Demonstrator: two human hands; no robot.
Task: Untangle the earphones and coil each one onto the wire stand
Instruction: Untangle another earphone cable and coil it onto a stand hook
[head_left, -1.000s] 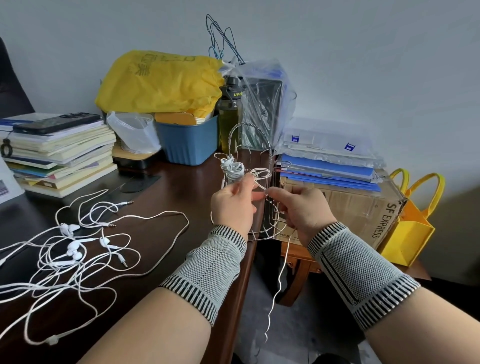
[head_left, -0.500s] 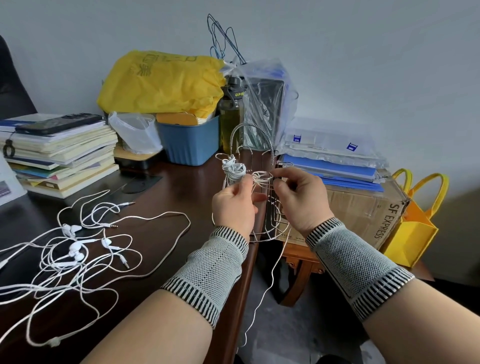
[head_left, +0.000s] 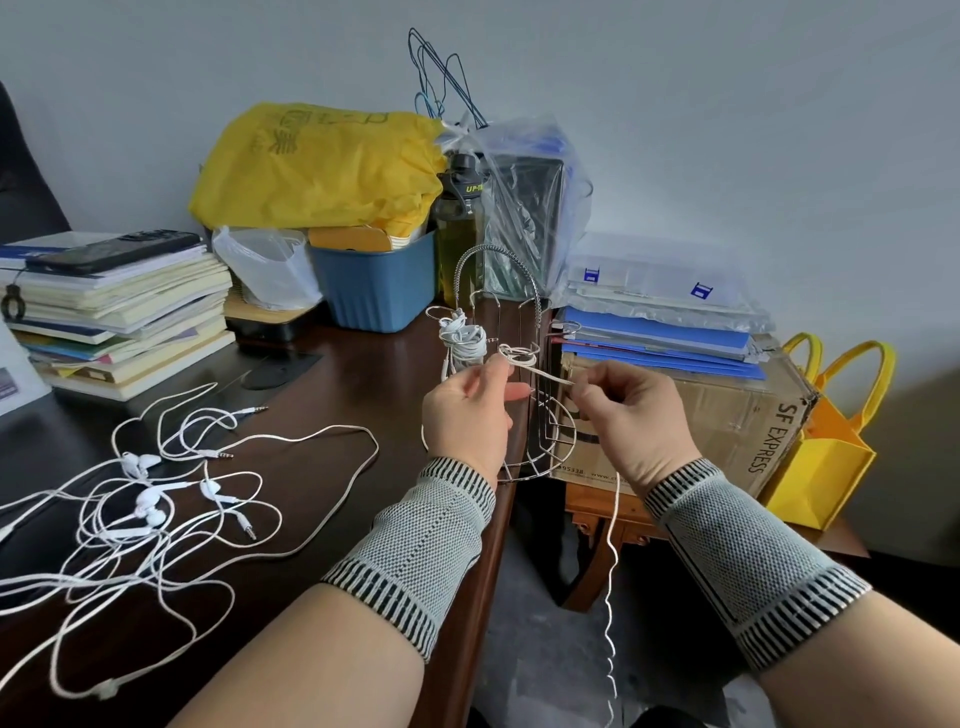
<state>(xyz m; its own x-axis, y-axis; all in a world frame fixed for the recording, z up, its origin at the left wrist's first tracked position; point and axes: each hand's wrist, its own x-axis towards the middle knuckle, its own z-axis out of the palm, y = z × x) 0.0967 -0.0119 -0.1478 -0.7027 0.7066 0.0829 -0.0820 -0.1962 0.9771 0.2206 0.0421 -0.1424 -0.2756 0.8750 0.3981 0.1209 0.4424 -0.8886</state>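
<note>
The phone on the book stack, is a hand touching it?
No, the phone lies alone; both hands work at the wire stand.

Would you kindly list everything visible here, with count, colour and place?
Wire stand: one, silver, desk edge.
Coiled earphone: one, white, on stand.
Cable being wound: one, white, tail hanging off desk.
Tangled earphones: several, white, desk left.
Desk: one, dark brown.
Books: one stack, far left; black phone on top.
Bin: one, blue, under yellow bag.
Cardboard box: one, brown, right.
Left hand: holds stand.
Right hand: pinches cable.
</note>
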